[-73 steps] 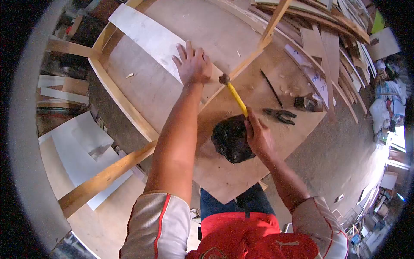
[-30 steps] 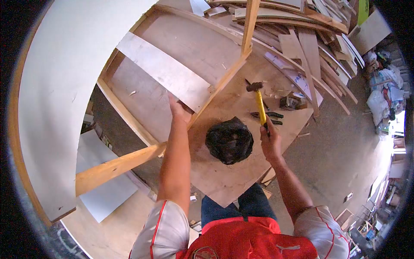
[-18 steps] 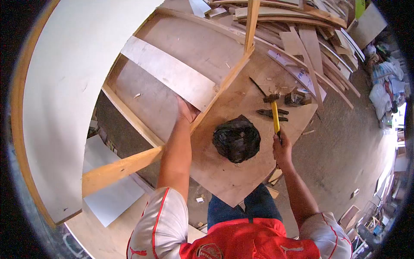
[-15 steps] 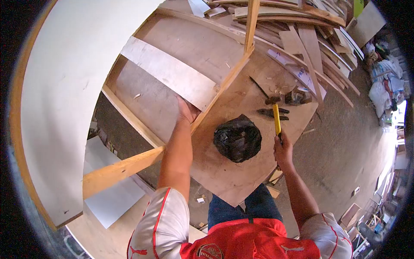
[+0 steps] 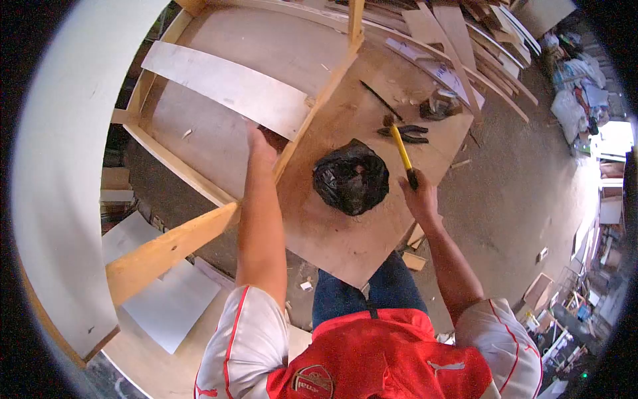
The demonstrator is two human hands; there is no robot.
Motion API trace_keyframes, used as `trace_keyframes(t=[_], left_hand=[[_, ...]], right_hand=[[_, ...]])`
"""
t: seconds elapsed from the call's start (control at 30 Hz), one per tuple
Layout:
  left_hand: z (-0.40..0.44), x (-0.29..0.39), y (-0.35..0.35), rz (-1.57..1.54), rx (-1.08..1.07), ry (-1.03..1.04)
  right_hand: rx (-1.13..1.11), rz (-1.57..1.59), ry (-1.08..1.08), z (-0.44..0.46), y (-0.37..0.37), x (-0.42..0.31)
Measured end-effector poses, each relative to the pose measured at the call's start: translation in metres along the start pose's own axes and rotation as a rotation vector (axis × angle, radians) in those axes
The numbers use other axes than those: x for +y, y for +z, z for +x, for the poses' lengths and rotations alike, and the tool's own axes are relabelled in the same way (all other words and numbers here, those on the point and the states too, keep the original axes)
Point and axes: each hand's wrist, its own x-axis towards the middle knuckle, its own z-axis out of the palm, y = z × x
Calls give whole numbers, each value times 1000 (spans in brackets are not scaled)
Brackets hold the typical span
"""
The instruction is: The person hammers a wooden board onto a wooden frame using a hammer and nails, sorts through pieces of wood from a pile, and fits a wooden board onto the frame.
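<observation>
A hammer (image 5: 401, 147) with a yellow and black handle is gripped near its end by my right hand (image 5: 420, 193), its head over the pliers (image 5: 411, 134). My left hand (image 5: 263, 145) reaches under the near end of a pale board (image 5: 226, 86), and its fingers are hidden there. That board lies across a wooden frame (image 5: 319, 100). Between my hands an open black plastic bag (image 5: 351, 177) rests on a plywood sheet (image 5: 332, 246); its contents are hard to make out. A dark pencil-like stick (image 5: 380, 100) lies beyond the pliers.
A large white panel (image 5: 66, 173) stands on the left, with a wooden beam (image 5: 173, 253) beside it. Wood strips (image 5: 465, 46) are piled at the top right. A small clear container (image 5: 440, 105) sits near the plywood's right corner. Plastic bags (image 5: 577, 93) lie at far right.
My left hand has gone from the board's top to beneath its end. The hammer has moved right, away from the board. A large white panel has come into view at left.
</observation>
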Motion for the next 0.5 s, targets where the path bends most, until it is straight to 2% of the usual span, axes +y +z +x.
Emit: trace_keyframes(t=[0.07,0.1,0.17,0.23,0.3,0.37,0.43,0.47,0.5], left_hand=[[-16,-9,-17,380,226,262],[-29,-12,-28,569,338,400],[-107,-51,-6,965,404,972],[-156,-89,15,1270,237,925],[-162,-134,7,1498,230,1081],[-172,-147,6,1596,151,486],[-165,-158,-13,1457,125,410],[-158,-167,-28,1380,115,442],[-152,-173,-45,1304,104,473]], right_hand=[[-133,-6,134,2,-5,-26],[-104,39,125,2,2,-34],[-45,127,108,-3,22,-40],[-1,122,54,3,49,-27],[7,134,32,3,53,-27],[-23,153,27,3,52,-36],[95,216,-113,-1,63,-29],[147,248,-184,-3,68,-24],[60,254,-105,-5,67,-28]])
